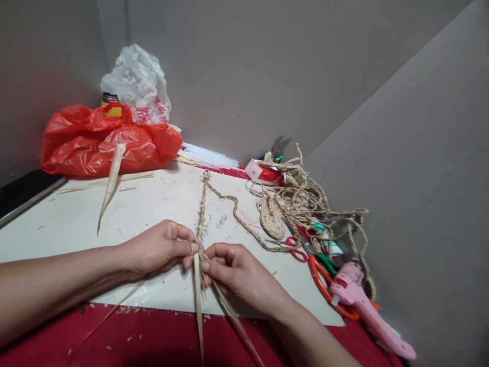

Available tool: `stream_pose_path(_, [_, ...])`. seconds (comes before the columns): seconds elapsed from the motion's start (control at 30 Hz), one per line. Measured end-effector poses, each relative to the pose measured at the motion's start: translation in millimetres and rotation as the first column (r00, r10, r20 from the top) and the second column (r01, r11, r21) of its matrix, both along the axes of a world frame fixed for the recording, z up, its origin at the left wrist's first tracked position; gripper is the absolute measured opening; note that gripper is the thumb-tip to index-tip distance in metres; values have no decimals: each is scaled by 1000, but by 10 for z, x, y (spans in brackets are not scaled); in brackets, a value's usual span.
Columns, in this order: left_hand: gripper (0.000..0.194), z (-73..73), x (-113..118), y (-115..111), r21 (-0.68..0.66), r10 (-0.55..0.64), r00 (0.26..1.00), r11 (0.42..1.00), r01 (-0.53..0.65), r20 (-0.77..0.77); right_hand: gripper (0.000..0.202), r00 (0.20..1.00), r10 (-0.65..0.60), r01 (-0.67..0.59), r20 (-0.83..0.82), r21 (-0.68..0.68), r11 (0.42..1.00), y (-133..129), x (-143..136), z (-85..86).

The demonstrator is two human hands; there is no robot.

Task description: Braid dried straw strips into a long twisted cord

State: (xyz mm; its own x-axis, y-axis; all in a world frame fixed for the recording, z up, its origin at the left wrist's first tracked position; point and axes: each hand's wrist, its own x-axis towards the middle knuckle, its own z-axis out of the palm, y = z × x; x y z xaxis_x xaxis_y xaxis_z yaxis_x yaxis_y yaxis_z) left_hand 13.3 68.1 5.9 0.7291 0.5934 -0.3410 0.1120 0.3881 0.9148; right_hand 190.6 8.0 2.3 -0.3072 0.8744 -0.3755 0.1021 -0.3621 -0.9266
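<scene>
Your left hand (168,250) is pinched, thumb on fingers, at the lower end of the braid (202,211). Your right hand (234,267) is just beside it, thumb and fingers closed on the loose strands (199,303) right where they leave the braid. Hands nearly touching, fingertips side by side.

Braid sits mid-sheet, running away from you, far end knotted. From that end a thin cord (237,215) snakes right towards the rope pile (305,196). Strands hang towards you, over the near edge of the white sheet (160,196) and onto the red cloth (168,339). One more strip (114,308) trails out from under your left forearm.

Right side of you: flat oval coil (271,216) against the pile, red-handled scissors (297,251) near the cord, orange-handled shears (323,285) under the pink glue gun (357,298).

Left side: a dry husk piece (111,181) lies in front of the red bag (110,145), with a clear bag (133,74) and a dark-lidded jar (110,98) behind. White sticks (210,157) lie by the wall. Scraps dot the sheet.
</scene>
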Motion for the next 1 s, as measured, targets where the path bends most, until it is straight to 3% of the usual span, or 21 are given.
stream_pose_path(0.2, [31, -61, -25, 14, 16, -38, 999, 999, 39, -13, 30, 993, -80, 76, -87, -54, 996, 12, 9, -73])
stream_pose_path(0.4, [24, -102, -9, 16, -11, 10, 999, 1000, -10, 38, 30, 981, -132, 113, -139, -137, 984, 34, 21, -66])
stream_pose_path(0.6, [25, -72, 7, 9, -41, 52, 998, 998, -51, 25, 29, 964, -144, 127, -222, -93, 988, 42, 36, -35])
stream_pose_path(1.0, [19, -124, -4, 14, -30, 22, 995, 999, -20, 93, 25, 973, -25, 11, -229, -63, 998, 42, 1, -17])
